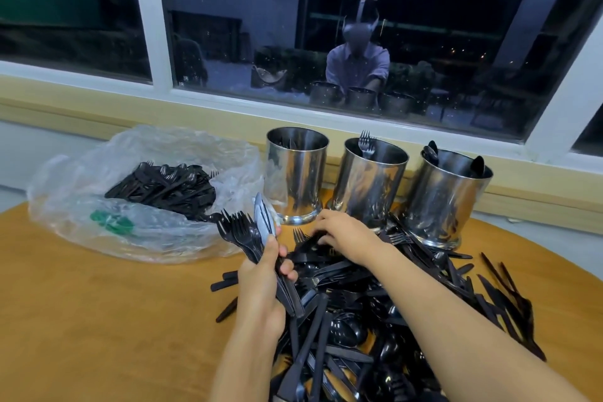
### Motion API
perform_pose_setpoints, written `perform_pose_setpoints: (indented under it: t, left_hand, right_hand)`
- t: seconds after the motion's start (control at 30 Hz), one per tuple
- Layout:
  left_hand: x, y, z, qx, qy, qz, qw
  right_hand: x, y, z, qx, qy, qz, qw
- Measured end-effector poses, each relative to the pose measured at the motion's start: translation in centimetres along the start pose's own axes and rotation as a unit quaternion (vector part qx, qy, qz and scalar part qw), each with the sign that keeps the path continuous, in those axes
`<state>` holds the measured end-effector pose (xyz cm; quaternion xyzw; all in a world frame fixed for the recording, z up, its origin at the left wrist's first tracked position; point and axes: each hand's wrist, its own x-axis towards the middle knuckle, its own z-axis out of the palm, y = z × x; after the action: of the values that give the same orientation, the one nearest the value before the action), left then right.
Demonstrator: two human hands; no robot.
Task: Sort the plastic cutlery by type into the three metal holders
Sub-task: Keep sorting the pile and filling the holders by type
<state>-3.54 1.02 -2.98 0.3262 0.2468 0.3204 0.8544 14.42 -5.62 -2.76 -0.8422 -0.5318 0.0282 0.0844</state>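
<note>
Head view: on the desk a pile of black cutlery lies nearest, the left hand clamped round a bundle of forks, the right hand fingering the pile's far edge, grip unclear, just before three metal holders.

The cutlery pile runs off the bottom edge and hides the fingertips of the right hand. The leftmost holder hides most of its contents.

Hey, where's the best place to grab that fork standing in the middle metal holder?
Pinch the fork at its neck just below the tines, coming straight down from above: it stands tines-up, and the middle holder hides its handle.
</note>
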Motion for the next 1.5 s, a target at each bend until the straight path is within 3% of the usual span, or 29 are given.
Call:
perform_pose_setpoints:
  t: [0.1, 0.3, 0.37, 0.5, 0.77, 1.0, 1.07, 1.2, 1.3, 1.43, 1.5]
  left_hand:
    - [-0.1, -0.1, 0.0, 0.007, -0.002, 0.003, 1.0]
    - [-0.1, -0.3, -0.1, 0.014, -0.003, 0.006, 1.0]
    - [-0.1, -0.3, -0.1, 0.015, -0.005, 0.004, 1.0]
    - [-0.7, -0.8, 0.5, 0.032, -0.028, -0.011, 0.999]
    - [-3.6, -2.9, 2.7, 0.092, -0.104, -0.052, 0.989]
    - [-4.5, -4.5, 3.0, 0.16, -0.105, -0.034, 0.981]
    - [-4.6, -4.7, 3.0, 0.173, -0.098, -0.032, 0.98]
    - [-5.3, -5.1, 3.1, 0.139, -0.157, -0.081, 0.974]
    - [-5.3, -5.3, 3.1, 0.176, -0.146, -0.065, 0.971]
    - [-4.6, -5.3, 3.0, 0.22, -0.102, -0.024, 0.97]
    - [-4.4, -5.3, 2.8, 0.222, -0.096, -0.027, 0.97]
  right_hand:
    - [-0.3, 0.0, -0.2, 0.07, 0.097, 0.019, 0.993]
    - [-1.2, 0.1, -2.3, 0.127, 0.243, 0.143, 0.951]
    - [-2.5, -0.3, -3.9, 0.246, 0.266, 0.179, 0.915]
    - [-8.3, -2.1, -5.7, 0.524, 0.237, 0.207, 0.792]
    - [-17.6, -5.0, 1.1, 0.643, 0.261, 0.243, 0.678]
    - [-17.9, -6.8, 2.5, 0.593, 0.276, 0.216, 0.725]
    - [-17.6, -7.2, 2.6, 0.576, 0.297, 0.215, 0.73]
    - [-17.4, -7.7, 2.6, 0.572, 0.313, 0.208, 0.729]
    - [-17.6, -7.6, 2.4, 0.579, 0.311, 0.215, 0.723]
    - [-17.7, -6.6, 2.6, 0.504, 0.276, 0.231, 0.785]
    - [-17.8, -6.5, 2.6, 0.485, 0.279, 0.228, 0.797]
